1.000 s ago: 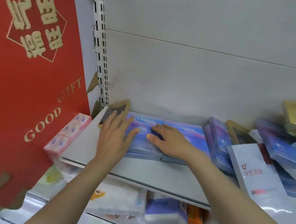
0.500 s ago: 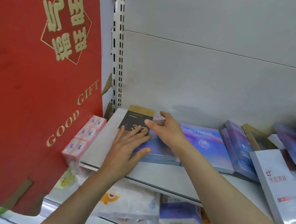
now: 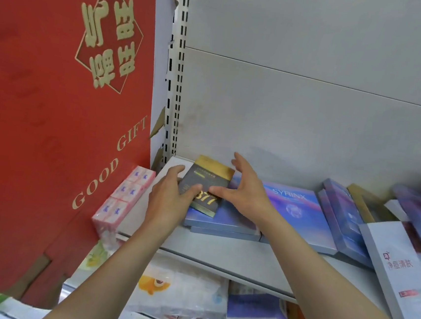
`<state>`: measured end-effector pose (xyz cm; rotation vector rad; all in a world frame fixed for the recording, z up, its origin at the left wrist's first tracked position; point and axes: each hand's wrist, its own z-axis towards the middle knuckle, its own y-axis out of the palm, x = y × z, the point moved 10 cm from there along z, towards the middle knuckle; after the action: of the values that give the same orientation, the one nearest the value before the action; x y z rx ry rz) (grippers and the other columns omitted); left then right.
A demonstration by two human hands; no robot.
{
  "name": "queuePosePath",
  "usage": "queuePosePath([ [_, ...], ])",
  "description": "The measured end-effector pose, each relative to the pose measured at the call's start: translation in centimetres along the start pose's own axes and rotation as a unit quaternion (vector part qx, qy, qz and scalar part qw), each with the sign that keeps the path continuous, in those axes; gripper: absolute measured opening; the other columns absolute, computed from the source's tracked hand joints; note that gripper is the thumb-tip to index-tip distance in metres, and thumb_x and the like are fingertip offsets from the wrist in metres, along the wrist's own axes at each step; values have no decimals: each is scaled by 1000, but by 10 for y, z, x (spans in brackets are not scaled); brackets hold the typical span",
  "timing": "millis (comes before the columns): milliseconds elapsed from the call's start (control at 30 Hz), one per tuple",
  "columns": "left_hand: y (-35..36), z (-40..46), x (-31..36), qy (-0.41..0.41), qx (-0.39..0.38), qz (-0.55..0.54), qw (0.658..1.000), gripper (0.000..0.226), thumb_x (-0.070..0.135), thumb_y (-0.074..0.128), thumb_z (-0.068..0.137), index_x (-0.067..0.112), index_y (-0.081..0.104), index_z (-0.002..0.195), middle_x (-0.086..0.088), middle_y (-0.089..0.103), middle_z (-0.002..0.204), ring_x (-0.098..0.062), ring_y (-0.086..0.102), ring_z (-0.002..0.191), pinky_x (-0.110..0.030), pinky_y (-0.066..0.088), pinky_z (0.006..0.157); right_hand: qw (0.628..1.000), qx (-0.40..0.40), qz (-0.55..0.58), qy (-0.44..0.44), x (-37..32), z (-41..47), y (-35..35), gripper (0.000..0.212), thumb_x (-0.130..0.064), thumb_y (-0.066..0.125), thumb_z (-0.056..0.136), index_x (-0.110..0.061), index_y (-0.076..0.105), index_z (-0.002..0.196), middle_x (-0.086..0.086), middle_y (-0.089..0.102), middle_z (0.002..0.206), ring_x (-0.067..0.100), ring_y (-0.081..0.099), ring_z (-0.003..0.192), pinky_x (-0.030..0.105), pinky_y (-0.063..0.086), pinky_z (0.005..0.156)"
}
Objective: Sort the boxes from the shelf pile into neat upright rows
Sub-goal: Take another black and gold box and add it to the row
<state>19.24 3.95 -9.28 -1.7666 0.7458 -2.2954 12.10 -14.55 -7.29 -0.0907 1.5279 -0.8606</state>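
A dark grey box with a gold top edge (image 3: 208,179) lies tilted on the left blue SYRINX box (image 3: 220,219) at the shelf's left end. My left hand (image 3: 171,198) grips its left side, thumb across the front. My right hand (image 3: 244,188) touches its right edge with the thumb, fingers spread above it. A second blue SYRINX box (image 3: 294,208) lies flat beside the first. More blue boxes (image 3: 340,218) lean to the right, in a loose pile with gold boxes (image 3: 359,202) behind.
A big red gift box (image 3: 54,118) stands at the left, with a pink tissue pack (image 3: 123,197) against it. A white box (image 3: 404,275) leans at the right front. The grey shelf (image 3: 221,253) has a front lip; tissue packs (image 3: 184,288) fill the shelf below.
The dark gold-edged box has come from the back left corner onto the left blue box. Both hands left the blue boxes and closed in on it. The view shifted left.
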Motion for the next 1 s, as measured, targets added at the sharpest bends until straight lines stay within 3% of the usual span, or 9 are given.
queuePosePath([
  [100, -11, -9, 22, 38, 36, -92, 994, 43, 30, 71, 85, 38, 50, 122, 12, 61, 108, -10, 60, 101, -29, 51, 84, 981, 1, 179, 78, 9, -3, 1, 94, -27, 87, 73, -12, 34, 150, 4, 61, 133, 15, 63, 115, 35, 50, 101],
  [167, -12, -13, 33, 61, 35, -110, 991, 39, 32, 65, 90, 36, 50, 126, 12, 61, 106, -5, 60, 97, -23, 51, 80, 954, -2, 281, 103, 9, -5, -3, 55, -18, 80, 82, -1, 58, 129, 16, 73, 109, 22, 72, 90, 41, 58, 85],
  [233, -7, -11, 27, 44, 30, -76, 996, 44, 44, 54, 94, 30, 47, 135, 8, 59, 115, -9, 58, 101, -29, 49, 89, 952, 85, 276, 101, 15, -6, -32, 29, -16, 78, 83, -2, 69, 107, 18, 75, 97, 27, 72, 79, 47, 60, 79],
  [333, 13, -2, -4, -63, -46, 37, 996, 69, 61, 47, 90, 19, 38, 144, -2, 56, 133, -22, 54, 119, -38, 42, 100, 941, 194, 256, 110, 31, -14, -69, 26, -19, 80, 82, -10, 66, 102, 9, 76, 90, 25, 74, 81, 49, 59, 84],
  [467, 27, -2, -16, -105, -95, 72, 987, 89, 56, 68, 80, 11, 30, 147, -7, 63, 129, -29, 51, 125, -39, 40, 101, 937, 201, 261, 117, 37, -28, -74, 24, -18, 77, 85, -9, 65, 104, 5, 76, 86, 18, 75, 74, 41, 61, 81],
  [600, 21, -2, -26, -129, -97, 77, 984, 76, 54, 73, 77, 10, 48, 134, -8, 62, 127, -29, 55, 119, -35, 43, 95, 938, 204, 256, 118, 39, -44, -74, 27, -18, 77, 85, -6, 65, 106, 5, 76, 85, 17, 75, 75, 38, 60, 79],
  [733, 8, -9, -36, -124, -93, -45, 987, 33, 45, 79, 66, 21, 70, 88, 3, 74, 91, -21, 70, 88, -43, 56, 86, 935, 225, 248, 115, 39, -65, -88, 29, -15, 74, 87, -3, 63, 111, 3, 74, 81, 10, 72, 69, 27, 60, 69],
  [867, -10, -25, -19, -113, -50, -213, 969, 21, 7, 74, 82, 19, 64, 95, -1, 72, 94, -17, 69, 84, -37, 57, 81, 934, 233, 254, 97, 32, -86, -104, 27, -14, 72, 89, -8, 61, 113, -3, 75, 77, 10, 74, 72, 29, 58, 70],
  [1000, -24, -54, 11, -73, 3, -280, 957, 28, 3, 72, 83, 12, 60, 107, 0, 70, 98, -14, 68, 86, -31, 55, 79, 932, 249, 255, 58, 24, -115, -138, 25, -12, 71, 89, -15, 61, 112, -6, 76, 77, 12, 73, 79, 34, 58, 78],
])
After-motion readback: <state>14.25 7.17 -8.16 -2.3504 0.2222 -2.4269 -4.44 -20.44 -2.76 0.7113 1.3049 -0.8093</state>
